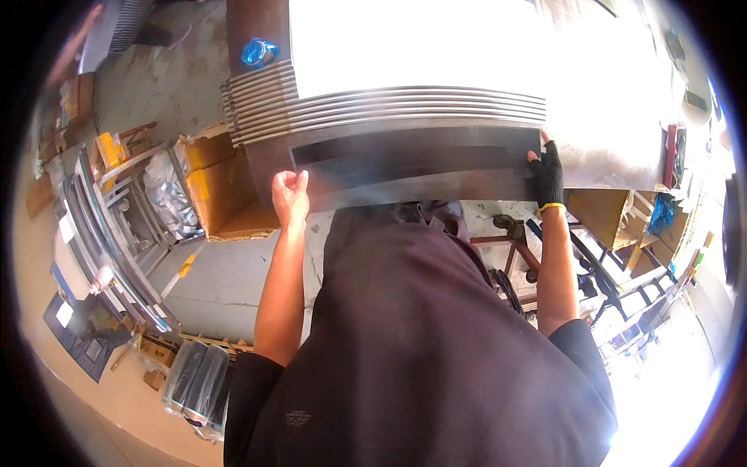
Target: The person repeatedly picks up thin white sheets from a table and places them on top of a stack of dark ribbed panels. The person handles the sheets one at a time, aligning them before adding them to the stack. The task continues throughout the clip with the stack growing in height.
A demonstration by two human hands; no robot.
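Note:
A long dark flat strip, smeared by motion, lies across in front of me along the near edge of the work table. My left hand is bare and closed in a pinch at the strip's left end; its fingertips partly hide the edge there. At the other end, my right hand, in a black fingerless glove with a yellow cuff, grips the strip's edge, thumb on top. Just beyond the strip lies a row of several thin metal rods or tubes, side by side.
A bright white sheet covers the table behind the rods. A blue plastic-wrapped roll sits at the far left. An open cardboard box stands left of the table, near metal frames. A dark metal stand is at the right.

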